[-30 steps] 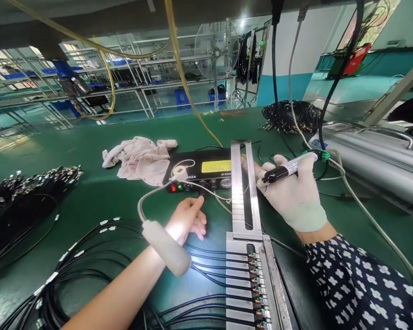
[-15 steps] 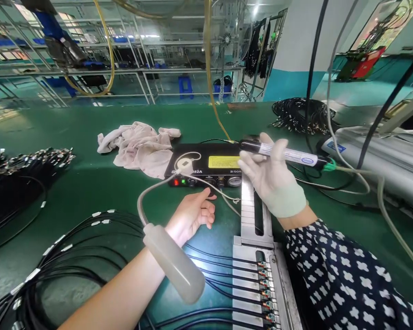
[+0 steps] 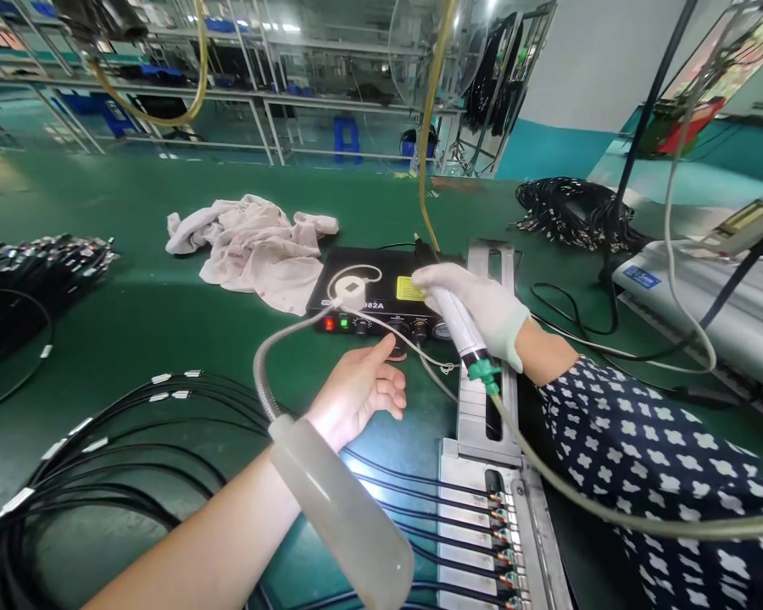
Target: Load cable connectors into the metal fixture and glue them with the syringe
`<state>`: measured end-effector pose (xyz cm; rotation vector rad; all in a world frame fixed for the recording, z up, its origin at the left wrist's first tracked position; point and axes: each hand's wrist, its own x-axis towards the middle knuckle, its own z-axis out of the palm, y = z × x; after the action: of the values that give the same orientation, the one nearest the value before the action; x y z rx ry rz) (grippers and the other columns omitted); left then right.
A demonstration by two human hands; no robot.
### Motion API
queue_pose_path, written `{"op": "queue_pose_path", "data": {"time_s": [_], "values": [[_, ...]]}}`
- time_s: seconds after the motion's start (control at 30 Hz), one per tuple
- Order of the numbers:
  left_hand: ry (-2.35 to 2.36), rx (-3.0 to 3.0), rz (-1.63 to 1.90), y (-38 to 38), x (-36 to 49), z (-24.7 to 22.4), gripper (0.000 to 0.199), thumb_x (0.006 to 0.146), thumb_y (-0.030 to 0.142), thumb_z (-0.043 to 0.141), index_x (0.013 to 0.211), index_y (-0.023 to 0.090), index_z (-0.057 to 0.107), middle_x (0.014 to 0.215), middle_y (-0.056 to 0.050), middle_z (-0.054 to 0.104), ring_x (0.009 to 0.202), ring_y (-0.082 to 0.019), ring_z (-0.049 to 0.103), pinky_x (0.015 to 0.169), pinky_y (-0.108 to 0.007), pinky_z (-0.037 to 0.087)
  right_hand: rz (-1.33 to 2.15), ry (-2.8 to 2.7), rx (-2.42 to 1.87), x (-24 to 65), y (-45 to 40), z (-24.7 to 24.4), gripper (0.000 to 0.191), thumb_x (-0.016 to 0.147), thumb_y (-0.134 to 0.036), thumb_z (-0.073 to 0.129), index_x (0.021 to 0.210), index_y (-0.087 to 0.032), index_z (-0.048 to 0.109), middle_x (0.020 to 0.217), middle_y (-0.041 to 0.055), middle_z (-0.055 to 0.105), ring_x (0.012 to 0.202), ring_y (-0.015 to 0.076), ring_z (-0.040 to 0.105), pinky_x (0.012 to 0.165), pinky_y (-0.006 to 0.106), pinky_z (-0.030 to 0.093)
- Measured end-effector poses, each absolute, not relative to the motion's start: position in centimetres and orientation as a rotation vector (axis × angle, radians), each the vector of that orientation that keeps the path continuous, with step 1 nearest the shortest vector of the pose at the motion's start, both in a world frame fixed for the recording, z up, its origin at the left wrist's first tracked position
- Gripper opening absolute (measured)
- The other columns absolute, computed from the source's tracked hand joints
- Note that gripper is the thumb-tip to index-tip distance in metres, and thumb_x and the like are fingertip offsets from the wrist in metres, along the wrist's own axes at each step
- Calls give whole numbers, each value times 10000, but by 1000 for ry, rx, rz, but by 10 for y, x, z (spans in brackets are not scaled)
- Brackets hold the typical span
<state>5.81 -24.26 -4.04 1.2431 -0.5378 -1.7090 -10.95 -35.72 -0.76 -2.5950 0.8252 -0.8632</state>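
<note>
My bare left hand point(image 3: 364, 390) is at the front panel of a black glue dispenser controller point(image 3: 372, 273), thumb and forefinger closed on a dark knob point(image 3: 399, 332) and the other fingers curled. In my gloved right hand point(image 3: 476, 305) is a dispensing syringe point(image 3: 456, 320) with a white label, a green cap and a hose at its near end. It tilts over the controller's right side; the tip is hidden behind the glove. Below it, a metal fixture point(image 3: 474, 500) holds several black cables point(image 3: 420, 487) in a row, their stripped ends to the right.
A gooseneck lamp point(image 3: 349, 517) crosses over my left forearm. A pinkish cloth point(image 3: 254, 246) lies left of the controller. Coiled cables point(image 3: 120, 474) and a cable bundle point(image 3: 35, 280) lie at left, another bundle point(image 3: 576, 212) at back right. A silver machine point(image 3: 687, 288) stands at right.
My right hand has swung the syringe from lying crosswise, cap to the right, to pointing away with its cap towards me. My left hand stays at the knob. The view has shifted slightly.
</note>
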Motion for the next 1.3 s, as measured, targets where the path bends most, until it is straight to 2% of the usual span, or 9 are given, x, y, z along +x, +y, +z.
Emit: {"op": "queue_pose_path", "data": {"time_s": [0.1,0.27,0.4,0.57,0.7,0.8,0.9,1.07,1.3], "values": [[-520,1210,-1738,-244,60,-40,291,915,352,496,971,66,507,573,-40,518,448,-136,502,376,-244,434,-754,885,-2680,-115,-353,-8,460,703,-80,576,1121,-270,593,948,19,553,775,167,551,835,354,493],[-506,1166,-1750,-245,61,-43,222,920,293,497,887,73,484,589,-17,493,449,-93,476,385,-200,408,-786,811,-2669,-118,-360,-16,365,833,-174,507,1188,-253,529,1071,36,578,815,170,592,772,306,482],[-558,1200,-1722,-246,59,-45,251,916,324,514,806,126,405,604,-3,483,451,-77,472,404,-192,409,-832,679,-2643,-120,-368,-20,382,817,-137,502,1183,-245,502,1141,32,577,946,191,591,857,313,459],[-821,1409,-1639,-244,58,-42,284,950,424,406,869,155,369,631,-12,497,482,-114,510,451,-254,456,-831,674,-2624,-121,-369,-21,380,816,-137,500,1182,-239,495,1140,32,581,935,195,595,854,318,463],[-1312,1802,-1110,-238,62,-33,405,867,485,527,1068,139,460,685,-65,553,581,-237,568,578,-429,488,-795,739,-2616,-121,-366,-17,388,822,-164,508,1202,-243,490,1147,41,585,904,198,606,821,318,468],[-1667,1903,-495,-233,63,-27,361,877,374,529,1165,156,522,982,-118,574,839,-281,567,785,-493,457,-750,826,-2600,-120,-363,-14,373,836,-207,513,1206,-252,488,1111,41,599,833,189,609,768,309,467],[-1889,1878,-137,-232,63,-27,459,907,267,480,1351,152,447,1265,-135,475,1055,-294,499,834,-456,474,-757,826,-2601,-119,-362,-13,362,831,-206,521,1187,-262,490,1071,23,604,786,169,599,737,288,455],[-2092,1879,128,-237,65,-33,561,903,268,527,1427,125,386,1489,-70,333,1229,-259,426,1005,-411,452,-794,755,-2621,-118,-363,-14,373,821,-163,506,1183,-251,485,1052,19,604,772,144,588,731,260,450],[-2180,1963,328,-244,69,-29,488,929,315,479,1387,151,449,1455,-10,400,1189,-238,521,898,-383,524,-777,752,-2646,-119,-364,-13,359,822,-195,502,1175,-250,474,1009,17,609,765,157,583,718,276,449]]}}
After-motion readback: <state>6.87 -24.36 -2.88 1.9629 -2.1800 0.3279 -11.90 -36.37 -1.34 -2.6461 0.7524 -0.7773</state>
